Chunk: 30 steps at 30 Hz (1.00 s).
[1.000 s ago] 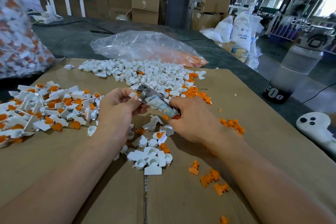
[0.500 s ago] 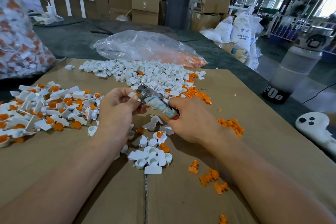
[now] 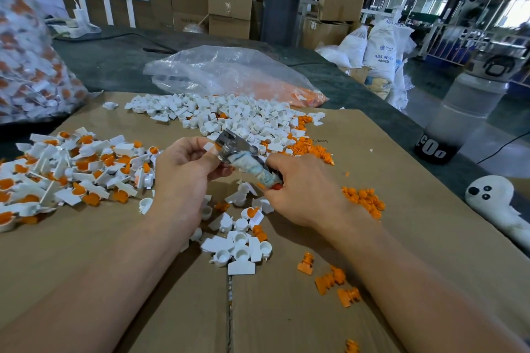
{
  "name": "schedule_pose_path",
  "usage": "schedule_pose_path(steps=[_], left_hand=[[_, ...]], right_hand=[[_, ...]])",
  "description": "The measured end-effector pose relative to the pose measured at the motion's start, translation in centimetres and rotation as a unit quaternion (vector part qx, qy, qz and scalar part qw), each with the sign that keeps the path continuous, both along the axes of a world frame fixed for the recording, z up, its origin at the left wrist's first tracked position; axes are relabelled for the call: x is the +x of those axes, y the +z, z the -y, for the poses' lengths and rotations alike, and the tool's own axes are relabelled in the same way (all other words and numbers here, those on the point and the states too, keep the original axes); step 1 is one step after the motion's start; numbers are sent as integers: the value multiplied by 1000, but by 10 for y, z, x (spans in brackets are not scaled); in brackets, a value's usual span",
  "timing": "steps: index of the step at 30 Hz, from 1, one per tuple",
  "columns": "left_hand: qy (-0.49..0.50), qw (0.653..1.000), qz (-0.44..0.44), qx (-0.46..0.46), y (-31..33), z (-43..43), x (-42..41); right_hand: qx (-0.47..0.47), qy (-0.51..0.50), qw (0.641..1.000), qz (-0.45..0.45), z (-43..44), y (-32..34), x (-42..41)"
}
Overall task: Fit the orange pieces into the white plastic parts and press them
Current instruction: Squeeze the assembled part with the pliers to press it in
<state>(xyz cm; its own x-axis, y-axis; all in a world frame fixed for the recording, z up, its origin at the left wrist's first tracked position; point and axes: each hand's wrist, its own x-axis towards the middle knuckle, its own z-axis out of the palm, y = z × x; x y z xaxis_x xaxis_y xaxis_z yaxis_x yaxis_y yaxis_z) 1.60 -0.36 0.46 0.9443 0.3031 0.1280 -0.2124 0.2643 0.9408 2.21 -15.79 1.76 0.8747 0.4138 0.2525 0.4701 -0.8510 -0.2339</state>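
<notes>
**Barely anything moves: both hands stay at the pliers**

At the left edge, a big pile of white plastic parts with orange pieces fitted (image 3: 80, 169) marks the work done. A heap of empty white plastic parts (image 3: 229, 117) and loose orange ribbed pieces (image 3: 309, 149) at centre remain, so I judge the task about midway. The left hand (image 3: 183, 169) pinches one small white part (image 3: 208, 147) at the metal pliers (image 3: 243, 155), whose cloth-wrapped handle the right hand (image 3: 304, 192) grips. Stacked brown cartons (image 3: 229, 0) stand behind the grey table (image 3: 114, 60) and its brown cardboard sheet (image 3: 415, 209).

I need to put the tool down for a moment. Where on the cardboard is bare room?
Bare cardboard lies between the small orange heap and the ghost toy, and on the near side of the finished pile on the left. Crowded: the white parts in the middle and the far white pile.
</notes>
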Motion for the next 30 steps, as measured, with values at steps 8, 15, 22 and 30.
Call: schedule_pose_path(steps=[8,15,22,30], left_hand=[[-23,998,-18,-53,3,-4,0],[-26,995,-57,-83,3,-5,2],[-13,990,-75,-115,3,-11,2],[101,969,-13,-225,9,-27,7]], right_hand=[[75,-53,996,7,19,2,15],[53,-140,989,11,38,1,26],[11,-167,986,-25,44,0,31],[-19,-165,984,-64,46,-1,33]])
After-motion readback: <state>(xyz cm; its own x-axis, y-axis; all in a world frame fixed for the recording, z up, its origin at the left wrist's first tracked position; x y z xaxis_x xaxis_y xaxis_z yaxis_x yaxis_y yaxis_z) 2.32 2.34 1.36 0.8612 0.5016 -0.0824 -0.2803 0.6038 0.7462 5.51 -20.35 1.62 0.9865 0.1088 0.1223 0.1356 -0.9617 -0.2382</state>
